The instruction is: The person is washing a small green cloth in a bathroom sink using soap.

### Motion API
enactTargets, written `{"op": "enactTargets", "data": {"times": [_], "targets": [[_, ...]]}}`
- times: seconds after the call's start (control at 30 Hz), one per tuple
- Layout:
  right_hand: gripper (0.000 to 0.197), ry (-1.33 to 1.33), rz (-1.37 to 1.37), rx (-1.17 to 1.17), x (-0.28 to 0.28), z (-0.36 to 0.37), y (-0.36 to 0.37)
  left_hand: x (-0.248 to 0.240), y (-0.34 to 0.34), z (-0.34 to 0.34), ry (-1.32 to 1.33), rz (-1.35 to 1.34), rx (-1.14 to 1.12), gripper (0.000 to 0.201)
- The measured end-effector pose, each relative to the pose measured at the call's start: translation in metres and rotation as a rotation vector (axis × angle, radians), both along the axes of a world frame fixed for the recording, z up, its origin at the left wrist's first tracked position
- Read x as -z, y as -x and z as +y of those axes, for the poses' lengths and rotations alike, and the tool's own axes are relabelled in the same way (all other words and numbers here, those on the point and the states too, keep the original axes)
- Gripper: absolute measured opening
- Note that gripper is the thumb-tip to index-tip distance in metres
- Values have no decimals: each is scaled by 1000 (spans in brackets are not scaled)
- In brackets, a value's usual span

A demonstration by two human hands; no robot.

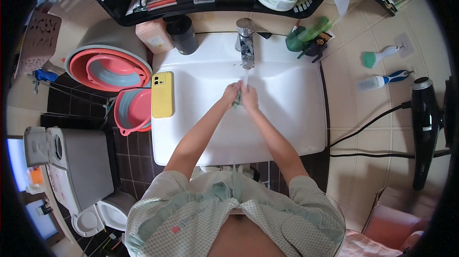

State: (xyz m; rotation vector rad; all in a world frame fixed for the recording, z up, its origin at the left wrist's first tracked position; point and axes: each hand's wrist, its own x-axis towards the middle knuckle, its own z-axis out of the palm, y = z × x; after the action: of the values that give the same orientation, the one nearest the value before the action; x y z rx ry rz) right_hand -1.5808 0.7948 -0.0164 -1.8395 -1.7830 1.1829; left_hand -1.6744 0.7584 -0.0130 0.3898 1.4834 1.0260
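Observation:
Both my arms reach forward over a white washbasin [282,137]. Just below the chrome tap [246,49], my left hand [230,93] and my right hand [249,98] are close together, fingers curled inward. Between them shows a bit of a small greenish thing [237,100], soft-looking like a cloth. Most of it is hidden by my fingers, so its kind is unclear. A thin stream of water [246,76] falls from the spout onto my hands.
A yellow phone [163,95] lies on the basin's left rim. Behind it stand a dark bottle [182,35] and a pink bottle [155,37]. A green cup [296,39] sits at the back right. A shelf [224,9] overhangs the back; a black hair dryer [425,132] hangs at right.

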Motion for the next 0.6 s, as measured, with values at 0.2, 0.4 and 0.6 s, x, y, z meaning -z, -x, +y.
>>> {"op": "enactTargets", "data": {"times": [0.2, 0.4, 0.6], "targets": [[37, 115, 381, -44, -30, 51, -51, -37, 18, -23, -214, -222, 181, 24], [27, 188, 456, -405, -52, 54, -77, -17, 56, -32, -297, -49, 308, 28], [23, 104, 348, -368, -54, 54, -77, -21, 58, -37, -163, -132, 341, 28]]}}
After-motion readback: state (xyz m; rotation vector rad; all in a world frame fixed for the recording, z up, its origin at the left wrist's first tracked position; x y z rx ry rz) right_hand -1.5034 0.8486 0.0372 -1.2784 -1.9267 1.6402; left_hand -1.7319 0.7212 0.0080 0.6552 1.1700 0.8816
